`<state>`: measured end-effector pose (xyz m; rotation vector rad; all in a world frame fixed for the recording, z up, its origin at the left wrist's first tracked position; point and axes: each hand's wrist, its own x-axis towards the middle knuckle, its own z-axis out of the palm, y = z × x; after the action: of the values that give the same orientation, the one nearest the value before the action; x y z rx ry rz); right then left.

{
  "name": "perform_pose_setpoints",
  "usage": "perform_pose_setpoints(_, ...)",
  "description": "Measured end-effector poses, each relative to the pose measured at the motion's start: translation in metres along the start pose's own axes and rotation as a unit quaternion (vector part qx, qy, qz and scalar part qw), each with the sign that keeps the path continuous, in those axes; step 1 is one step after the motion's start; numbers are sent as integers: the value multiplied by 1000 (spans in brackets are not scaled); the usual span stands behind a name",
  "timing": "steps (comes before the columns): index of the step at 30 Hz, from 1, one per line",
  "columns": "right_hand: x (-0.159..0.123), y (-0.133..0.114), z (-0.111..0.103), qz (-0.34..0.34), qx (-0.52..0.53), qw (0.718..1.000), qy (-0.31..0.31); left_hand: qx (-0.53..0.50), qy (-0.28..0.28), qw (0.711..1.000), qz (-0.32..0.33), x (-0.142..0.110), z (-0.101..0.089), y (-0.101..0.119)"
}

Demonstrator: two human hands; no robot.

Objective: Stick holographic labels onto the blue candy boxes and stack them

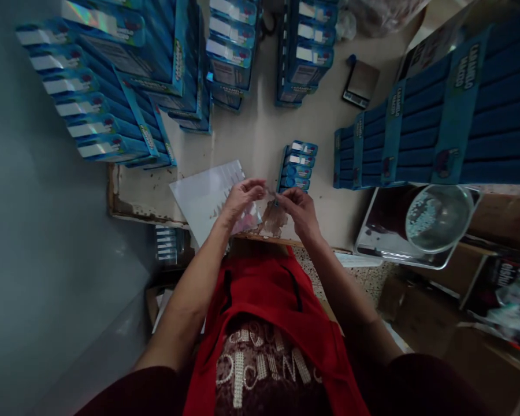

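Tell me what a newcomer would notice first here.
Probably the red apron at bottom centre, then the blue packs banked on the table, left, far and right. Next, the left hand and right hand, close together beside a small pack row.

We locate a pale worktop (333,222) beneath the fingers (253,184); its worn brown edge (149,218) runs on the near side of them. Left of the fingers, we note a smooth grey-blue wall (47,242). Nearer to us and to their right, we identify a speckled floor (372,281). We record dim lighting, with a faint sheen on the worktop beyond the fingers.
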<state>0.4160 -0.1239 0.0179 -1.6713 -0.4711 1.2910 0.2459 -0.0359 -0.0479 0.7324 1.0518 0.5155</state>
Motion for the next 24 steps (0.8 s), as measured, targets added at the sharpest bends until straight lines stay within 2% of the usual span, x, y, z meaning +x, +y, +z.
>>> perform_pose_setpoints(4, 2, 9, -11, 2, -15, 999, 49, 39, 40, 998, -21, 2, 26, 3)
perform_pose_setpoints(7, 13, 12, -20, -41, -84, 989, 116, 79, 40, 996, -22, 12, 39, 15)
perform_pose_setpoints(10, 36, 13, -32, -116, -200, 953, 194, 139, 56, 989, -11, 30, 52, 27)
perform_pose_setpoints(12, 55, 14, -39, -149, -273, 924, 222, 177, 71, 982, -1, 44, 60, 34)
perform_pose_setpoints(14, 72, 15, -44, -155, -321, 908, 220, 210, 82, 974, 6, 59, 66, 37)
perform_pose_setpoints(17, 87, 19, -47, -133, -353, 904, 201, 240, 94, 966, -3, 74, 69, 37)
perform_pose_setpoints(24, 92, 25, -47, -121, -359, 905, 194, 237, 78, 968, -21, 80, 66, 31)
